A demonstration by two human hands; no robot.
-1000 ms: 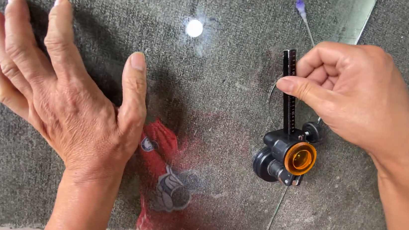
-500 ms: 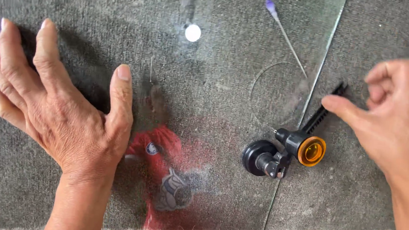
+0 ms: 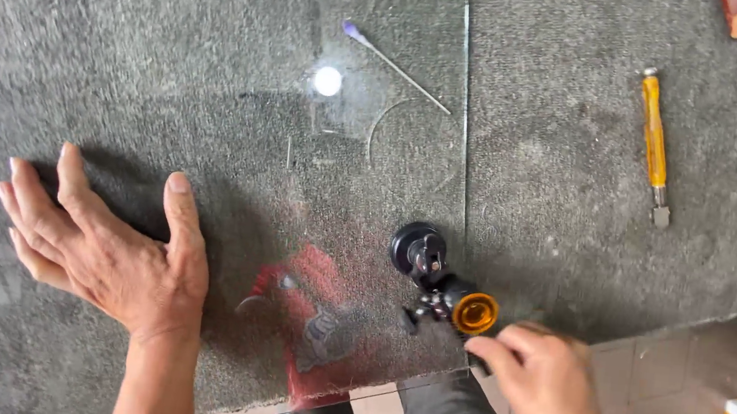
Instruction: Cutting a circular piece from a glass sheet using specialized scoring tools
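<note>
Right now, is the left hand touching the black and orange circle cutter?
Apart. The head view shows the left hand flat on the glass sheet, with bare glass between it and the circle cutter.

Grey carpeted bench [image 3: 571,163]: glass sheet [image 3: 370,189] (clear), orange-handled cutter [image 3: 654,140].

The light is bright and soft, like daytime. A round white glare spot [image 3: 327,81] shines on the glass sheet [image 3: 374,145], and the left hand [image 3: 108,249] drops a dark shadow. The right hand [image 3: 540,386] looks a little blurry.
</note>
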